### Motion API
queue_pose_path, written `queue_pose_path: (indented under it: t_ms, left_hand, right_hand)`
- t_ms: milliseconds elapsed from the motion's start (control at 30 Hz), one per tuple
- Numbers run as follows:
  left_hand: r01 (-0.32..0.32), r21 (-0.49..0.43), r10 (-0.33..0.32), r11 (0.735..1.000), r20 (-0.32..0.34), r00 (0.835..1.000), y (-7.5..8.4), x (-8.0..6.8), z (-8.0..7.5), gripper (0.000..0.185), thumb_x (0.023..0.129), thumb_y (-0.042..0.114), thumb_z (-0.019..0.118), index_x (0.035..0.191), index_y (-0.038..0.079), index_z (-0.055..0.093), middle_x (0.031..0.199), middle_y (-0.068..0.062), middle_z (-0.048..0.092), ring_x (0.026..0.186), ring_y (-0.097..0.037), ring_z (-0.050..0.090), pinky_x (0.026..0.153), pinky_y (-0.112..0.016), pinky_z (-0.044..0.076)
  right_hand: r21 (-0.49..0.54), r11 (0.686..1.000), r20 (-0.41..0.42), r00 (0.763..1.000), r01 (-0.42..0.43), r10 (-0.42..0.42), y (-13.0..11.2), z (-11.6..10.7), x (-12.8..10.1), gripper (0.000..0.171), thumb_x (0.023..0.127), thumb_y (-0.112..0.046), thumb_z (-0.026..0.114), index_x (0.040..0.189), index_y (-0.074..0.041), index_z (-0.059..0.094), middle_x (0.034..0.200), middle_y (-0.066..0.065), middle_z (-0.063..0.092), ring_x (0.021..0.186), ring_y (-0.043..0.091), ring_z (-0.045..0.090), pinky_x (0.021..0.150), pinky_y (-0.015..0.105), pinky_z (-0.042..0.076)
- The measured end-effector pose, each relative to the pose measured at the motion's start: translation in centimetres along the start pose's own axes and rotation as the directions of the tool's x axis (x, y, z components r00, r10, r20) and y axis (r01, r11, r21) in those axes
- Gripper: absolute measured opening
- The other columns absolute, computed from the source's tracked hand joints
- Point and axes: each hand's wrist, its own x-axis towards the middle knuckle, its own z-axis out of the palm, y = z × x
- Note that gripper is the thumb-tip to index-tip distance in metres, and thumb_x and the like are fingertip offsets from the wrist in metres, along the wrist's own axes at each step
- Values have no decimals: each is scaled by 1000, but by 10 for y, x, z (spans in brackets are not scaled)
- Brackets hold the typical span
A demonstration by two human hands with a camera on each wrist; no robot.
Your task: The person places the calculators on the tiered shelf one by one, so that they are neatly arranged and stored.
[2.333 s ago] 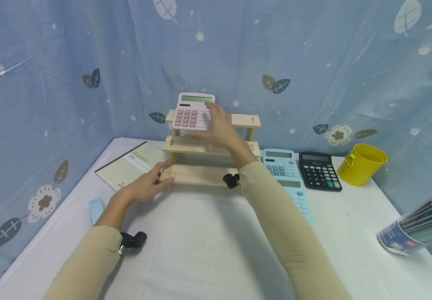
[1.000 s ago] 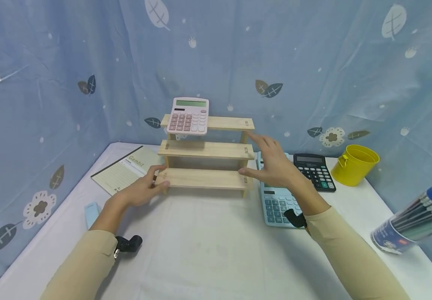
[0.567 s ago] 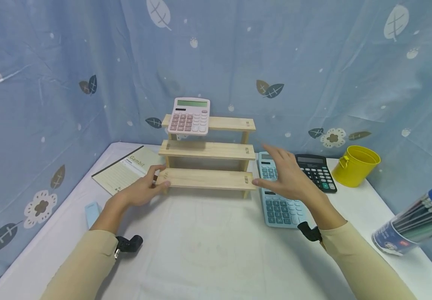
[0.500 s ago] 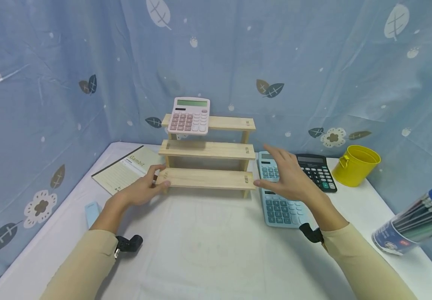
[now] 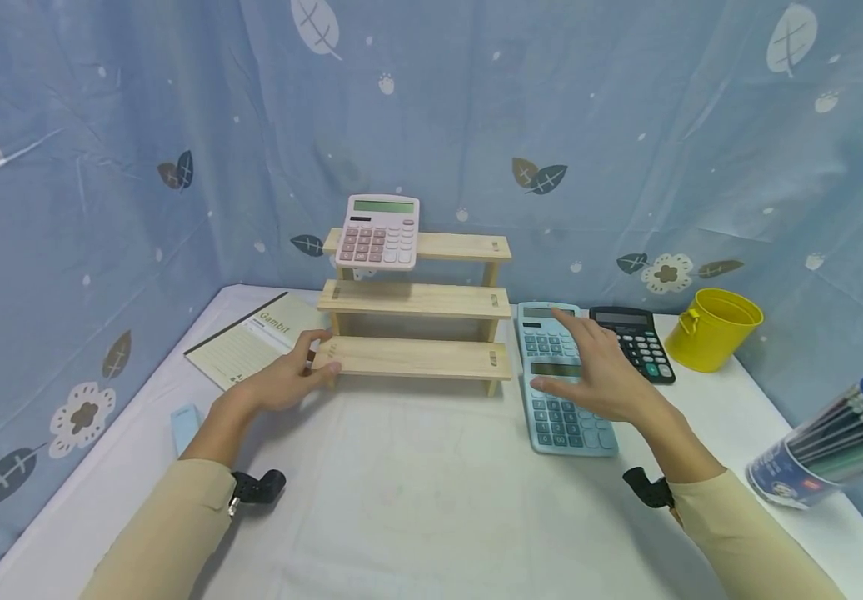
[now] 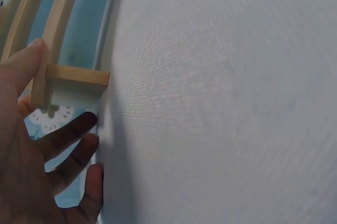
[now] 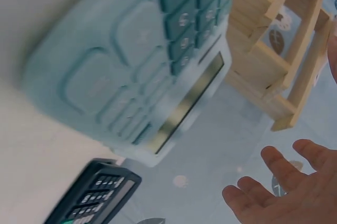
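My left hand (image 5: 277,382) pinches the left end of the lowest board of a three-tier wooden display stand (image 5: 412,358), thumb in front and index finger behind; in the left wrist view its other fingers spread below the board. A pink calculator (image 5: 379,232) leans on the top tier at the left. Over two light blue calculators, my right hand (image 5: 611,379) hovers with fingers extended and thumb apart, holding nothing. The front blue calculator (image 5: 562,427) overlaps the lower part of the rear blue calculator (image 5: 547,340). In the right wrist view, the front one's keys and display fill the left side.
A black calculator (image 5: 630,333) lies beside the blue ones, then a yellow bucket (image 5: 712,333). Far right stands a blue-lidded tub of pencils (image 5: 814,458). A Gambit notepad (image 5: 259,333) and a small light blue object (image 5: 186,427) lie left. A patterned curtain (image 5: 431,125) backs the white table.
My right hand let go of the pink calculator on the top tier, moved down past the stand's right end, and then right over the blue calculators. The left hand kept its hold.
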Motion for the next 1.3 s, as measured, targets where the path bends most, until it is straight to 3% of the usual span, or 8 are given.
queue_pose_path:
  t_ms: [200,500,700,867,1067,1300]
  left_hand:
    - [9,-10,-9,1000,10,1000,-2,0,0,79,105,60,46,161,19,8,147,-36,45,131,-50,53,106,-63,43]
    - [-6,-13,6,1000,-1,1000,-6,2,-1,83,102,66,45,160,19,9,147,-36,45,132,-51,52,107,-64,41]
    - [0,-8,0,1000,0,1000,-3,2,0,81,104,61,46,161,17,9,147,-35,46,131,-50,53,105,-64,43]
    - [2,-4,-1,1000,8,1000,2,-1,-2,77,106,56,46,161,16,9,148,-35,45,131,-49,53,106,-63,42]
    - [6,-24,-6,1000,-4,1000,-4,2,0,79,103,61,48,160,22,10,148,-32,47,131,-48,54,108,-63,41]
    - [-11,6,11,1000,0,1000,0,-1,-1,76,106,55,46,160,16,9,146,-35,46,130,-50,54,104,-63,43]
  right_hand:
    - [-2,1000,15,1000,10,-10,8,1,-9,112,85,-61,77,166,-19,11,164,28,21,146,53,22,107,79,26]
    - [13,999,64,997,-43,42,17,12,-16,117,83,-65,77,166,-15,10,165,30,17,146,57,21,107,80,25]
    - [10,999,79,996,-52,51,18,19,-20,120,82,-64,78,165,-11,10,160,35,19,139,58,31,102,79,35]
    - [19,998,102,993,-66,63,18,21,-22,124,81,-63,79,164,-10,5,160,37,15,139,61,30,101,78,36]
    - [40,997,133,989,-67,61,18,26,-23,124,83,-62,78,163,-5,3,159,39,11,135,64,37,101,76,39]
    - [1,996,176,980,-93,91,12,31,-23,128,83,-64,77,162,0,-2,157,42,8,133,67,38,101,74,40]
